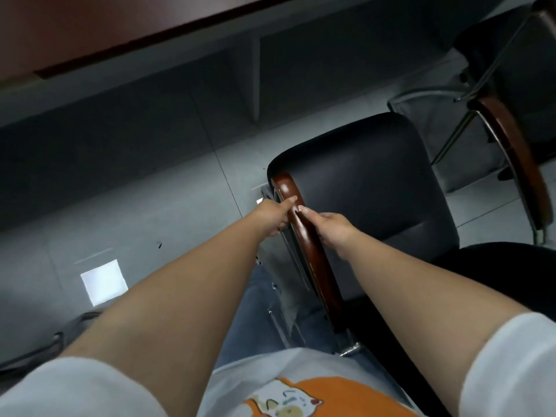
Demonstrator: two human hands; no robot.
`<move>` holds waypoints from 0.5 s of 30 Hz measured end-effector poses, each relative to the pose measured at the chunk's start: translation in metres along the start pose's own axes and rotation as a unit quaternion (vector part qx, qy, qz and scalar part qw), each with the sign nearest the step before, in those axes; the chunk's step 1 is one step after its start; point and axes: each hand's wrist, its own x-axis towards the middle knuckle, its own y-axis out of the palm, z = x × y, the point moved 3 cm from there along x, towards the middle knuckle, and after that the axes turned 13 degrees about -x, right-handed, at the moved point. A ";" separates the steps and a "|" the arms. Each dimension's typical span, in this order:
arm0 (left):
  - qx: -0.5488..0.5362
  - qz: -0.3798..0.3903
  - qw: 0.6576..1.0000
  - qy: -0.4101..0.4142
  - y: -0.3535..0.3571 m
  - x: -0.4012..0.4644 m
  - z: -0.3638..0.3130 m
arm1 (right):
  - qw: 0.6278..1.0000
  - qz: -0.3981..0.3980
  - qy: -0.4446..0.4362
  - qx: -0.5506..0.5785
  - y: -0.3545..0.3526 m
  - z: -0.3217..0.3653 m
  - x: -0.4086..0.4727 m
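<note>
A black padded chair [370,182] stands in front of me, with a glossy brown wooden armrest [313,257] on its near side. My left hand [272,216] reaches the armrest's left edge, its thumb laid on top near the front end and its fingers curled under the rail. My right hand [329,224] grips the same armrest from the right, a little behind the left hand, with fingers curled over the wood. Both bare forearms stretch forward from white short sleeves.
A dark red-brown desk top [90,28] with a grey front panel runs across the top. A second chair [511,121] with a metal frame and wooden armrest stands at the right. The grey tiled floor [120,230] carries a bright light patch at left.
</note>
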 end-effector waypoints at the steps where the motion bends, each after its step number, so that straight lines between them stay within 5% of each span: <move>1: -0.013 0.001 1.000 -0.008 0.000 0.003 0.003 | 1.000 0.007 0.001 0.001 0.001 -0.001 0.002; 15: -0.161 -0.031 0.986 0.000 0.021 0.016 0.031 | 0.998 0.047 0.029 -0.040 0.008 -0.036 0.018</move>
